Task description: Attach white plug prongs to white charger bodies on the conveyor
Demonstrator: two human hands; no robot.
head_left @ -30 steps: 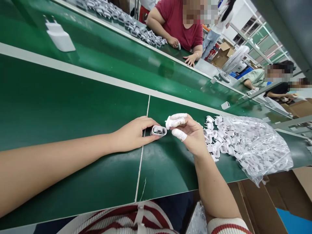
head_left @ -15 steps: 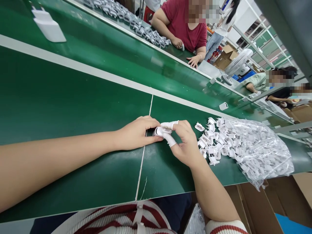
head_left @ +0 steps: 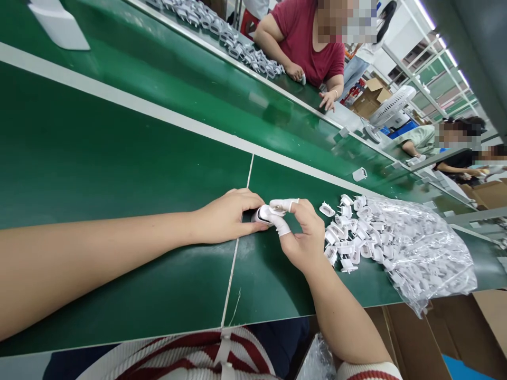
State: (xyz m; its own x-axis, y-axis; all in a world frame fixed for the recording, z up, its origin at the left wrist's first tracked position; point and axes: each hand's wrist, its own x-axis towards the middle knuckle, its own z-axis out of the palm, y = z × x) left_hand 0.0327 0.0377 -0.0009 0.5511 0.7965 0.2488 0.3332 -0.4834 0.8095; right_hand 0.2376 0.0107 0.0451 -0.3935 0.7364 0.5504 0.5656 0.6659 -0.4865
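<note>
Across my green bench [head_left: 119, 158], a finished white charger [head_left: 59, 26] sits at the far left corner. Someone in a red shirt [head_left: 312, 37] works opposite, a white fan [head_left: 392, 103] beyond.

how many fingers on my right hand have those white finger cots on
2. One on the thumb and one on the index finger, both pressed on the white charger shell. Other fingers look bare.

Both hands mostly hide the white housing [head_left: 262, 215] between them.
</note>
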